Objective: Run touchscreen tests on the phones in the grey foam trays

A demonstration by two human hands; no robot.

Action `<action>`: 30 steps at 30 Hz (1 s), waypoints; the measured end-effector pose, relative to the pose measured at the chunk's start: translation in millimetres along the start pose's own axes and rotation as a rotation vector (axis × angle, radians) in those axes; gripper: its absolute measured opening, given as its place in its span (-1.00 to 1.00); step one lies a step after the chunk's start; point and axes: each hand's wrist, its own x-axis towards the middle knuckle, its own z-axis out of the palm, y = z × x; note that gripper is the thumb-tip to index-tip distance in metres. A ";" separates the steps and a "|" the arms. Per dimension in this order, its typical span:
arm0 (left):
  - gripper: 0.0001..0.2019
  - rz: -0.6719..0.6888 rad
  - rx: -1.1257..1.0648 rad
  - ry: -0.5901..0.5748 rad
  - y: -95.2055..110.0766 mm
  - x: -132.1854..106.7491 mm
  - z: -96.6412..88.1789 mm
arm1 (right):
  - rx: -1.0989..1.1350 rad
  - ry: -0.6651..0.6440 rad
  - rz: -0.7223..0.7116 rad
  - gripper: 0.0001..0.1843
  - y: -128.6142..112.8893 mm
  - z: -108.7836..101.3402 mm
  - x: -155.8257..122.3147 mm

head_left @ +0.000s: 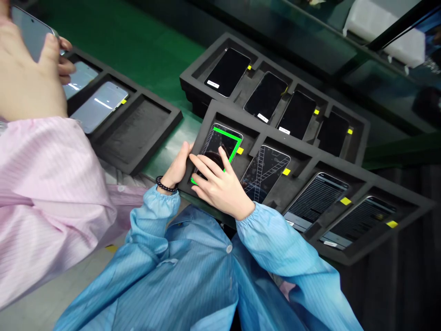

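Note:
My right hand (218,184) lies over a smartphone (217,138) with its fingers spread. Green bars run along the edges of that phone's lit screen. At the left edge of the black foam tray (275,133), my left hand (178,164) rests against the rim, a dark coiled band on its wrist; its fingertips are partly hidden. In the neighbouring slot sits a phone (265,174) with crossing grid lines on its display. Two more phones, one (317,200) beside the other (358,223), show rows of text. Yellow tabs stick out from the phones' sides.
Behind stands another foam tray (237,101) holding several dark-screened phones. On the left, a co-worker's hand (34,69) in a pink sleeve holds a phone (29,32) above a third tray (151,151). The tabletop (138,41) is green.

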 end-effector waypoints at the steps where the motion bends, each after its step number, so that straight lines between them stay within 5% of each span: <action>1: -0.24 0.005 0.003 0.001 -0.1 0.3 0.2 | -0.001 0.000 0.005 -0.69 1.3 -1.3 0.7; 21: -0.22 -0.002 -0.097 -0.020 -5.1 0.7 1.0 | -0.108 0.116 0.270 -0.71 54.7 -26.1 25.1; 30: -0.20 -0.028 -0.097 0.010 -4.8 1.3 -0.1 | -0.090 0.114 0.312 -0.66 52.4 -35.8 25.8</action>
